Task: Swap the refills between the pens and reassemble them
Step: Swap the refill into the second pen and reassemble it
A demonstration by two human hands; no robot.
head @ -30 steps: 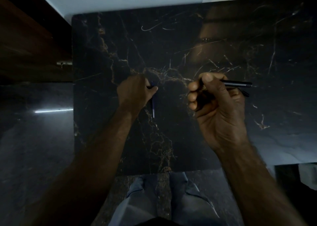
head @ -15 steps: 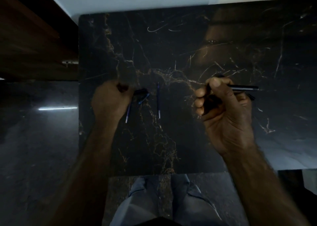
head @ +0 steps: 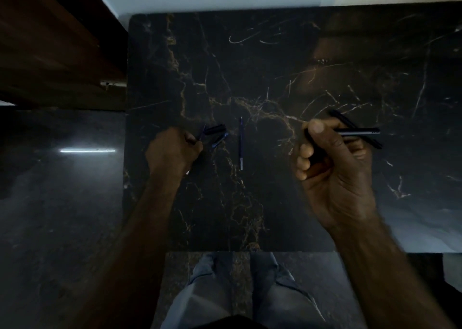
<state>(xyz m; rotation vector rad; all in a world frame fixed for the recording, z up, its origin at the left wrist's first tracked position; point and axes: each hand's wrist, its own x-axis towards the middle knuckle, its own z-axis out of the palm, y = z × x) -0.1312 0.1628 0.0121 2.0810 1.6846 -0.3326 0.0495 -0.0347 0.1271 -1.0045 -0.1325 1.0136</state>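
Marble table (head: 275, 53): refill (head: 241, 143) lies between hands (head: 172, 151) (head: 335, 168), seemingly both gripping pen parts

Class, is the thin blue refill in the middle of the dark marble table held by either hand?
No: the thin blue refill lies alone between both hands.
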